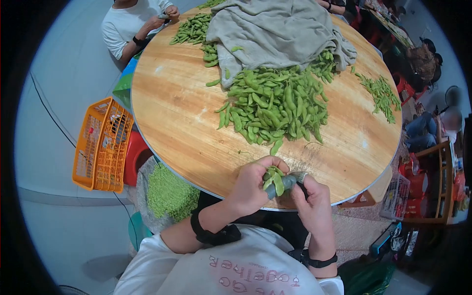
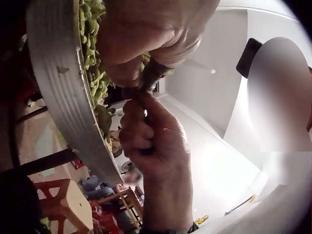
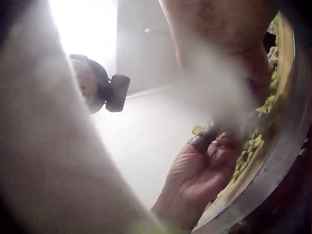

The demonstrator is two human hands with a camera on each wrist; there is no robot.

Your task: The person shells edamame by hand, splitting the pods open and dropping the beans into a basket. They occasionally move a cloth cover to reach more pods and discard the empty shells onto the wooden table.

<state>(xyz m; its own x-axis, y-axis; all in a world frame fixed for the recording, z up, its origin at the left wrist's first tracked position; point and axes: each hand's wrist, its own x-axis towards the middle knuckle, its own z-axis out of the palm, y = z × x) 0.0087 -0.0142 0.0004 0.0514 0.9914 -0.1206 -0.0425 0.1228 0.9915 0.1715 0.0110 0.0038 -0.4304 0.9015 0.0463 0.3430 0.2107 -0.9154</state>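
Note:
At the near edge of the round wooden table [image 1: 177, 123], my left hand [image 1: 251, 191] grips a small bunch of green edamame pods [image 1: 274, 179], fingers curled round them. My right hand [image 1: 312, 202] is pressed against it and pinches a dark grey tool [image 1: 288, 183] at the pods' side. In the left wrist view the right hand [image 2: 152, 142] reaches up to a pod [image 2: 154, 73] under the left palm. Looking from the right wrist, the left hand [image 3: 197, 181] is seen holding the dark tool [image 3: 204, 140] beside the table rim. What kind of tool it is stays unclear.
A large heap of pods [image 1: 275, 103] lies mid-table, partly under a grey cloth [image 1: 275, 29]; a smaller heap [image 1: 381, 93] lies right. An orange basket [image 1: 101, 145], a red stool [image 1: 135, 157] and a sack of shelled beans [image 1: 169, 194] stand left. Another person [image 1: 132, 24] sits opposite.

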